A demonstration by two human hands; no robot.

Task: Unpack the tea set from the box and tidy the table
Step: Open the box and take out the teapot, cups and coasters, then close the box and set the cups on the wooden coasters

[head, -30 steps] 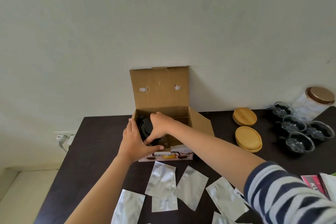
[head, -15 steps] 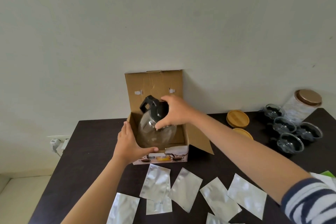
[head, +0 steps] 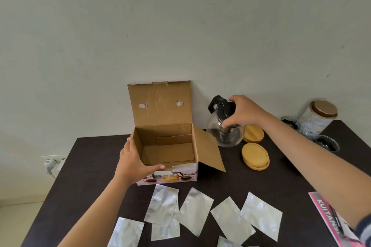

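An open cardboard box (head: 148,144) stands on the dark table (head: 86,168) against the wall, its lid up and its inside bare. My left hand (head: 133,163) grips the box's front left corner, thumb along the front rim. My right hand (head: 243,111) grips the black lid of a glass teapot (head: 226,134) and holds it in the air to the right of the box, above the table. The teapot's black handle (head: 214,103) points up and left. Small glass cups (head: 326,143) with dark bases stand at the far right.
Two round wooden lids (head: 255,155) lie right of the box, under and beside the teapot. A wood-lidded jar (head: 317,118) stands at the back right. Several silver foil pouches (head: 195,210) lie along the near side. A pink booklet (head: 329,214) lies near right. A wall socket (head: 52,161) sits left.
My right hand has lifted the teapot out of the box and carried it to the right, clear of the box. My left hand has kept its hold on the box's front corner.
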